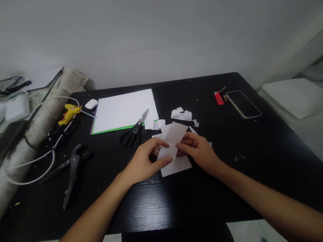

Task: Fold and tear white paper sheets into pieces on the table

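Note:
Between my two hands is a piece of white paper, raised a little above more white paper on the black table. My left hand grips its left side, thumb and fingers closing from the left. From the right, my right hand pinches the paper between thumb and fingers, some of which are hidden behind it. Another white sheet lies flat beneath. Just beyond my hands are folded white paper pieces and small scraps. A pair of black-handled scissors rests left of them, its blades pointing away.
At the back left lies a stack of paper, white on top. Left of it are a yellow glue gun, a white case, a white cable and dark pliers. A red lighter and a phone lie at right.

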